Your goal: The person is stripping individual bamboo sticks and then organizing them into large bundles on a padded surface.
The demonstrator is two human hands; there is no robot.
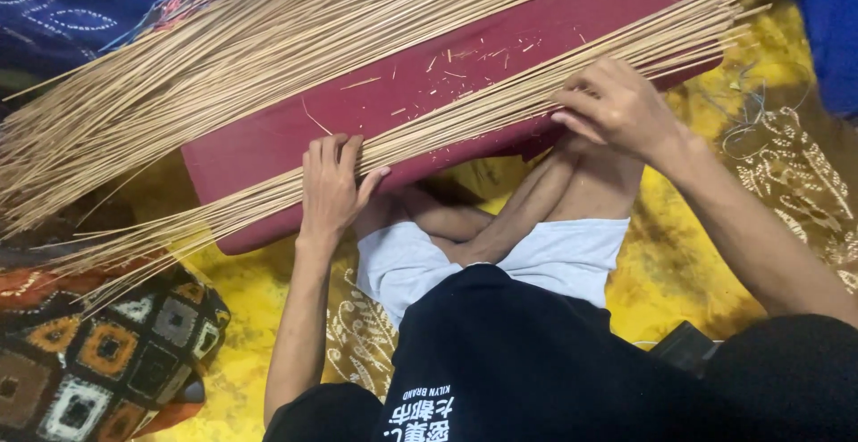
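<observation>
A long maroon cushion [465, 75] lies across my crossed legs. Two spreads of thin pale sticks rest on it: a big far bundle [223, 49] and a near row [500, 102] along the front edge. My left hand [329, 187] lies flat on the near row, fingers over the sticks and thumb under the cushion's edge. My right hand [617, 107] pinches a few sticks of the same row near its right end. Small stick splinters dot the cushion between the two spreads.
A yellow patterned cloth [715, 254] covers the floor under me. A patchwork pillow [98, 362] in brown, orange and grey sits at the lower left. Dark blue fabric [63, 4] lies at the top left, more blue [831, 31] at the top right.
</observation>
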